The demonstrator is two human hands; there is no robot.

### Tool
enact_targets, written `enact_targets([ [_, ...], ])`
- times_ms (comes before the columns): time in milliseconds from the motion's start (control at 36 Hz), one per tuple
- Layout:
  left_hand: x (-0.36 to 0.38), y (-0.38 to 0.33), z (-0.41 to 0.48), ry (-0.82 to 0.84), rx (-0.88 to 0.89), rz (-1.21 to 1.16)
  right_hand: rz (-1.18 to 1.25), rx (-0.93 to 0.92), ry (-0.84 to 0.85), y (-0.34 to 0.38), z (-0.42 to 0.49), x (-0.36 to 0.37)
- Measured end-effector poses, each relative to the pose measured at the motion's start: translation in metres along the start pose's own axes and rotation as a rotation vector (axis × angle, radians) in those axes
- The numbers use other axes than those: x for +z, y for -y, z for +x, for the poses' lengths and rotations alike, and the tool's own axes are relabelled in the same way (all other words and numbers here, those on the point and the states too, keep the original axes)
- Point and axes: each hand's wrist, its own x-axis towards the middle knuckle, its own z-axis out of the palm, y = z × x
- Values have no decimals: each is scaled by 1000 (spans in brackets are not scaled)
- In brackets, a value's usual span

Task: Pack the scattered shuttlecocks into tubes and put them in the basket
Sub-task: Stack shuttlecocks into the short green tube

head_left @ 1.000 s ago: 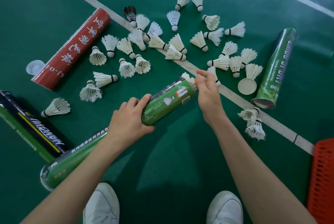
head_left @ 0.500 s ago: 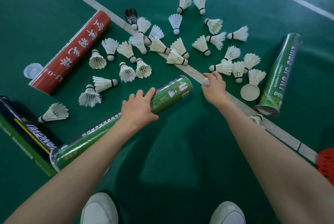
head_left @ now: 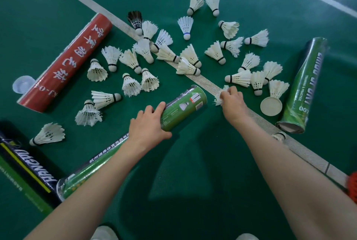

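My left hand (head_left: 147, 130) grips a green tube (head_left: 182, 107) that lies tilted on the green floor, its open end pointing up and right. Just right of that opening, my right hand (head_left: 231, 102) holds a white shuttlecock (head_left: 219, 99) over the white court line, feathers sticking out to the left. Several white shuttlecocks (head_left: 190, 56) and one black one (head_left: 135, 19) lie scattered beyond the hands. The orange basket (head_left: 353, 185) shows only as a sliver at the right edge.
A red tube (head_left: 65, 63) lies at the left with a clear cap (head_left: 22, 85) by its end. A green tube (head_left: 303, 87) and a round lid (head_left: 271, 106) lie at the right. A dark tube (head_left: 27, 164) and another green tube (head_left: 92, 170) lie at the lower left.
My right hand left the tube's mouth, moved right and closed on a shuttlecock at the court line. My left hand kept its hold on the green tube.
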Motion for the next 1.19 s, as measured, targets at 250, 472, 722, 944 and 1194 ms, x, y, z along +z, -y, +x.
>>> enact_targets([
  [250, -7, 22, -25, -37, -43, -62, 1039, 177, -115, 55, -26, -31],
  [472, -17, 39, -65, -124, -5, -106, 1167, 90, 148, 93, -64, -45],
  [722, -16, 57, -99, -167, -11, -155, 1240, -109, 134, 127, -108, -53],
  [944, -13, 79, -115, -212, -40, -187, 1235, -206, 317, 146, -125, -38],
  [1194, -23, 102, -95, -153, -173, -199, 1202, -124, 455, 195, -84, -33],
])
